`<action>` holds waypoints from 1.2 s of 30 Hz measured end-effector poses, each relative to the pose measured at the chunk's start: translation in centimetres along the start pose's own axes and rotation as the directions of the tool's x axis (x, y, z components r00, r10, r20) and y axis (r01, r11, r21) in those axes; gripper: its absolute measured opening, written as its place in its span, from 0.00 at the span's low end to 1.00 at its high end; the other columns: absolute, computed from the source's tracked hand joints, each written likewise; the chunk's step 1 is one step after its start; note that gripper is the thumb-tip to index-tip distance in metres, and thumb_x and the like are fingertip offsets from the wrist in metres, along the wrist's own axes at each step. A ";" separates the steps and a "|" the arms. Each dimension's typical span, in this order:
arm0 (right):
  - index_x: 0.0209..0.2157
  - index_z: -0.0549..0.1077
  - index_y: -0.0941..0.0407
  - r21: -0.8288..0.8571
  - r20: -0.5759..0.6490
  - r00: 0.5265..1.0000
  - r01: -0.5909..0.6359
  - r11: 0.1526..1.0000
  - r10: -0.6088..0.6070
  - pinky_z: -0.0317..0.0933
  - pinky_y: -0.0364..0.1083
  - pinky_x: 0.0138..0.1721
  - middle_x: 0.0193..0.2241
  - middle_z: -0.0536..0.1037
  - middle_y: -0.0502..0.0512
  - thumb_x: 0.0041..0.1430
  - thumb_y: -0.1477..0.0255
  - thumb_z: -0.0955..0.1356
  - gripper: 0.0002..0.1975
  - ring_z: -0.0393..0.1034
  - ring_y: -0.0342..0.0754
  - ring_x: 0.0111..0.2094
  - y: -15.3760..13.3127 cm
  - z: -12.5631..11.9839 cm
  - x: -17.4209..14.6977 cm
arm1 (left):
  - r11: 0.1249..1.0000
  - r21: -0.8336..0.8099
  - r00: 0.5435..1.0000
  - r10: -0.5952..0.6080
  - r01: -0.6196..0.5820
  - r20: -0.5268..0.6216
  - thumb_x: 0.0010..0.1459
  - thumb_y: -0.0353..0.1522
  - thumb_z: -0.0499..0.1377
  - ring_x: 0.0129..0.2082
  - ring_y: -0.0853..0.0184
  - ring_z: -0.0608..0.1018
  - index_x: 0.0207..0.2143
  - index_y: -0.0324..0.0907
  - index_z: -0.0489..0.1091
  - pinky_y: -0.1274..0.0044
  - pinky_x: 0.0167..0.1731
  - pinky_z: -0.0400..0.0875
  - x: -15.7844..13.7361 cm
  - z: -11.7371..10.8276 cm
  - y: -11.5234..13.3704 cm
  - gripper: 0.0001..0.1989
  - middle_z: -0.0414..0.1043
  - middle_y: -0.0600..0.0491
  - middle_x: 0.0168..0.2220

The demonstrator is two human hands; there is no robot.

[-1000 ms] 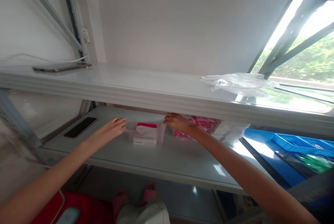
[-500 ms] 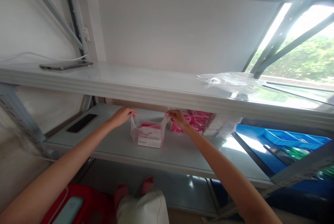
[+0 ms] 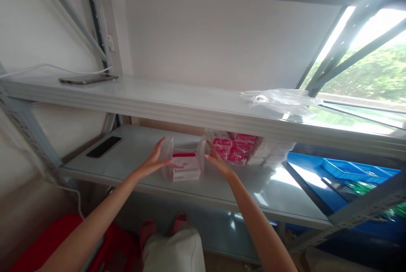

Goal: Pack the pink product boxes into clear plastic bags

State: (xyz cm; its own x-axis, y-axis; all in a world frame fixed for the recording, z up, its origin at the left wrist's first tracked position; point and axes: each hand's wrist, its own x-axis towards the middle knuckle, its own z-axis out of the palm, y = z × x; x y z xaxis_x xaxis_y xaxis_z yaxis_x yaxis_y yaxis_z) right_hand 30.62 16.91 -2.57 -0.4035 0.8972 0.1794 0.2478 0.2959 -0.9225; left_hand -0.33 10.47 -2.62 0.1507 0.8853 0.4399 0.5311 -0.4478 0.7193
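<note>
On the lower shelf stands a white box with pink print point(image 3: 186, 168) inside a clear plastic bag point(image 3: 167, 171). The bag's two sides rise above the box, and a pink item point(image 3: 184, 154) shows at the box's top. My left hand point(image 3: 154, 160) is at the bag's left side, thumb and fingers spread. On the other side my right hand point(image 3: 218, 160) has its fingers apart beside the bag. Whether the fingertips touch the plastic is hard to tell. Just right of the bag lie pink packets in clear wrap point(image 3: 233, 147), partly behind my right hand.
A black phone point(image 3: 104, 146) lies on the lower shelf point(image 3: 133, 145) at left. Another phone point(image 3: 89, 79) and a crumpled clear bag point(image 3: 279, 96) lie on the upper shelf point(image 3: 171, 94), whose edge overhangs my hands. A blue tray point(image 3: 349, 168) is at right; a red stool-like object point(image 3: 47, 242) is below left.
Both hands have let go of the bag's pinched upper corners and opened, moving down along its sides. The view has shifted slightly.
</note>
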 end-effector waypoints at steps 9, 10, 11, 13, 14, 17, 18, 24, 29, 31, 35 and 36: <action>0.35 0.73 0.55 -0.014 -0.194 0.979 0.055 0.998 -0.057 0.58 0.54 0.54 0.39 0.76 0.61 0.60 0.52 0.54 0.26 0.68 0.55 0.47 0.4 8.1 4.5 | 0.981 -0.099 0.969 -0.184 0.169 -0.166 0.62 0.48 0.43 0.37 0.65 0.75 0.36 0.38 0.72 0.74 0.43 0.67 3.2 6.1 0.1 0.27 0.74 0.48 0.34; 0.33 0.72 0.56 0.028 -0.232 0.973 0.023 0.999 -0.016 0.61 0.54 0.50 0.35 0.76 0.61 0.60 0.52 0.52 0.27 0.70 0.55 0.42 0.3 8.5 4.4 | 0.977 -0.108 0.955 -0.206 0.186 -0.214 0.62 0.49 0.42 0.34 0.66 0.74 0.31 0.38 0.71 0.76 0.41 0.67 3.1 6.2 0.4 0.27 0.72 0.49 0.30; 0.33 0.71 0.56 0.064 -0.267 0.963 -0.002 0.998 0.019 0.63 0.54 0.47 0.33 0.75 0.61 0.60 0.52 0.51 0.27 0.70 0.55 0.39 0.3 8.7 4.2 | 0.974 -0.130 0.941 -0.213 0.185 -0.264 0.63 0.49 0.41 0.33 0.67 0.73 0.29 0.39 0.69 0.77 0.40 0.67 2.8 6.3 0.7 0.28 0.72 0.50 0.29; 0.34 0.70 0.56 0.141 -0.310 0.949 -0.012 0.990 0.055 0.64 0.53 0.43 0.33 0.75 0.61 0.60 0.52 0.51 0.27 0.71 0.54 0.37 0.4 8.9 3.6 | 0.973 -0.174 0.929 -0.200 0.151 -0.313 0.64 0.48 0.40 0.33 0.68 0.73 0.29 0.39 0.68 0.78 0.39 0.66 2.2 6.5 1.3 0.27 0.72 0.50 0.30; 0.35 0.69 0.55 0.178 -0.320 0.946 -0.002 0.984 0.060 0.65 0.52 0.43 0.33 0.75 0.61 0.60 0.52 0.51 0.26 0.71 0.54 0.37 0.5 9.0 3.3 | 0.974 -0.176 0.932 -0.191 0.141 -0.308 0.64 0.47 0.39 0.33 0.68 0.73 0.29 0.39 0.68 0.78 0.38 0.66 1.9 6.7 1.7 0.27 0.72 0.50 0.31; 0.36 0.69 0.54 0.278 -0.321 0.943 0.007 0.961 0.086 0.64 0.50 0.42 0.33 0.75 0.60 0.60 0.54 0.53 0.23 0.70 0.52 0.37 0.5 9.2 2.9 | 0.985 -0.042 0.962 -0.175 0.170 -0.211 0.66 0.43 0.38 0.30 0.69 0.73 0.30 0.39 0.70 0.79 0.36 0.65 1.7 7.8 2.8 0.27 0.71 0.52 0.27; 0.35 0.69 0.55 0.285 -0.296 0.950 -0.011 0.958 0.099 0.64 0.50 0.41 0.32 0.75 0.59 0.59 0.54 0.53 0.23 0.70 0.52 0.37 0.5 9.3 3.0 | 0.984 0.036 0.974 -0.164 0.172 -0.158 0.66 0.42 0.38 0.29 0.68 0.73 0.31 0.38 0.71 0.78 0.35 0.65 1.8 8.2 3.1 0.26 0.71 0.52 0.26; 0.40 0.70 0.55 0.267 -0.192 0.965 -0.126 0.955 0.181 0.63 0.46 0.34 0.25 0.71 0.53 0.57 0.54 0.58 0.22 0.68 0.50 0.31 1.2 10.3 3.4 | 0.906 0.420 0.995 -0.077 0.044 0.063 0.65 0.30 0.44 0.36 0.64 0.78 0.58 0.46 0.63 0.76 0.37 0.66 2.1 10.3 3.3 0.21 0.77 0.48 0.38; 0.43 0.70 0.56 0.236 -0.061 0.996 -0.049 0.970 0.065 0.63 0.49 0.43 0.34 0.74 0.57 0.59 0.51 0.54 0.27 0.68 0.52 0.41 1.8 9.6 1.8 | 0.838 0.545 0.995 -0.068 0.020 0.068 0.64 0.27 0.44 0.38 0.63 0.78 0.56 0.45 0.64 0.75 0.39 0.69 1.6 9.5 3.3 0.21 0.77 0.47 0.41; 0.47 0.69 0.56 0.244 -0.003 0.999 0.032 0.969 -0.032 0.62 0.50 0.48 0.39 0.74 0.58 0.59 0.50 0.53 0.29 0.67 0.53 0.45 1.5 9.2 1.0 | 0.819 0.573 0.995 -0.057 0.000 0.081 0.64 0.26 0.45 0.39 0.63 0.78 0.56 0.44 0.64 0.75 0.40 0.69 1.5 9.1 3.4 0.20 0.77 0.46 0.41; 0.54 0.64 0.53 0.171 0.011 0.984 0.172 0.970 -0.176 0.58 0.48 0.51 0.46 0.72 0.57 0.52 0.50 0.64 0.32 0.65 0.52 0.49 0.4 9.2 0.2 | 0.778 0.627 0.986 -0.077 -0.034 0.149 0.64 0.25 0.46 0.40 0.61 0.78 0.55 0.41 0.63 0.73 0.40 0.70 1.5 8.6 4.1 0.19 0.75 0.44 0.44; 0.52 0.65 0.53 0.138 -0.023 0.984 0.176 0.975 -0.175 0.59 0.48 0.50 0.45 0.72 0.57 0.51 0.50 0.65 0.31 0.65 0.52 0.48 0.3 9.3 0.1 | 0.764 0.644 0.981 -0.092 -0.040 0.170 0.64 0.25 0.45 0.40 0.60 0.78 0.55 0.39 0.63 0.72 0.40 0.70 1.5 8.6 4.4 0.19 0.75 0.43 0.44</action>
State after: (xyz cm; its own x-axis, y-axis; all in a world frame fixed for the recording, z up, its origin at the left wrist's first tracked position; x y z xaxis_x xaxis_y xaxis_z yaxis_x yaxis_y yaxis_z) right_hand 22.41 14.05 -5.98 -0.4201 0.8391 0.3455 0.0486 0.4010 -0.9148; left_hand 9.36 10.94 -3.40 0.2406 0.9310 0.2743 0.9368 -0.2968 0.1855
